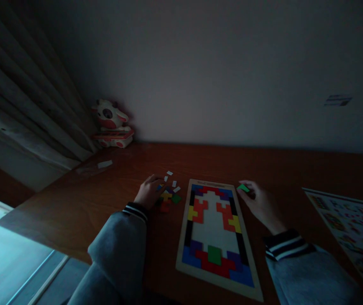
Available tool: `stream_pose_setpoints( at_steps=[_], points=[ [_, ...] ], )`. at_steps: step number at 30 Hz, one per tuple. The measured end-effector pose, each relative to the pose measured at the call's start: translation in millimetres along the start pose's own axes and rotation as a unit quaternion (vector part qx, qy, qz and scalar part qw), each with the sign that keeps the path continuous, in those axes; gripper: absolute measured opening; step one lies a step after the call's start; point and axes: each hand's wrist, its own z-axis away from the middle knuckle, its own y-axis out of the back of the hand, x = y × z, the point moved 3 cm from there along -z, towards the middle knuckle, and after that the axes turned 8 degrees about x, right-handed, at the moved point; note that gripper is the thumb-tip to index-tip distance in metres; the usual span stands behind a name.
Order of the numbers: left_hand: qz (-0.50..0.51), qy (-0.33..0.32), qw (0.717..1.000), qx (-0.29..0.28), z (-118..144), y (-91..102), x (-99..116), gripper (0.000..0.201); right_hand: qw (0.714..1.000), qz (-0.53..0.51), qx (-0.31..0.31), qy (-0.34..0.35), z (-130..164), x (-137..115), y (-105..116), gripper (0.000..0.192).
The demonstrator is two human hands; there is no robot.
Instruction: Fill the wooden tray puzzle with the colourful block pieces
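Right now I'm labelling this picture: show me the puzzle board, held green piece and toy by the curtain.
Puzzle board [213,231]: head view, bare white middle.
Held green piece [243,187]: head view, flat face.
Toy [110,124]: head view, red muzzle.

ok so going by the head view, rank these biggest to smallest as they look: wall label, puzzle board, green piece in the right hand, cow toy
1. puzzle board
2. cow toy
3. wall label
4. green piece in the right hand

One head-worn view, forward and down over the desk [105,199]
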Motion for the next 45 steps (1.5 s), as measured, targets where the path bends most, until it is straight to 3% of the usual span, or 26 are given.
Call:
stream_pose_setpoints(
  at_steps=[5, 8, 14, 18, 25, 30, 34, 39, 45],
  points=[
    [-0.036, 0.049, 0.998, -0.026, 1, -4.0, -7, 0.025, 1.000, -0.006, 0.004, 0.008, -1, 7, -4, 0.040],
    [-0.028, 0.042, 0.998, -0.047, 1, -3.6, 0, 0.028, 1.000, -0.008, 0.014, 0.006, -1, 11, -4, 0.041],
    [0.023, -0.088, 0.990, -0.107, 13, 18.5, 17, 0.023, 1.000, 0.004, 0.021, -0.004, -1, 7, 1, 0.042],
    [0.009, -0.132, 0.985, -0.113, 26, 36.8, 17, 0.028, 1.000, 0.006, 0.023, 0.003, -1, 1, 4, 0.041],
    [0.006, -0.203, 0.973, -0.113, 40, 46.3, 30, 0.013, 1.000, 0.007, 0.026, 0.010, 0, -1, 3, 0.039],
    [0.066, -0.186, 0.971, -0.137, 44, 44.5, 36, 0.011, 0.999, -0.011, 0.031, 0.026, -1, 1, 2, 0.039],
    [0.103, -0.129, 0.973, -0.161, 46, 41.3, 35, 0.014, 0.999, -0.010, 0.034, 0.035, -1, 2, 0, 0.040],
    [0.068, -0.085, 0.976, -0.189, 46, 37.7, 41, 0.033, 0.999, -0.017, 0.029, 0.033, -1, 1, -1, 0.039],
    [0.021, -0.069, 0.981, -0.182, 41, 35.6, 52, 0.032, 1.000, -0.010, 0.017, 0.024, 0, -1, -1, 0.040]
  ],
)
